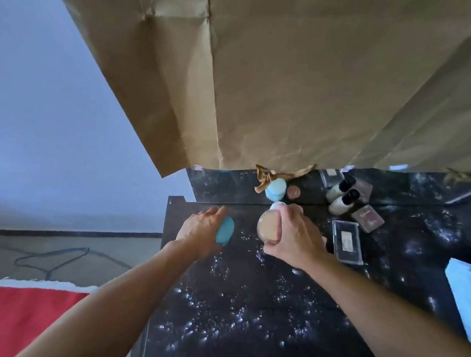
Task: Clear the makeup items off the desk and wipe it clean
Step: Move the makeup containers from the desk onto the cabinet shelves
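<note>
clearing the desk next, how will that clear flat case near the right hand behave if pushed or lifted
The clear case lies flat on the desk, so it should slide, not roll or tip. It looks like rigid glossy plastic, probably slippery in a grip. Its low profile may make lifting fiddly.

Both arms outstretched; left hand (202, 230) and right hand (295, 239) curled, gripping.
</note>
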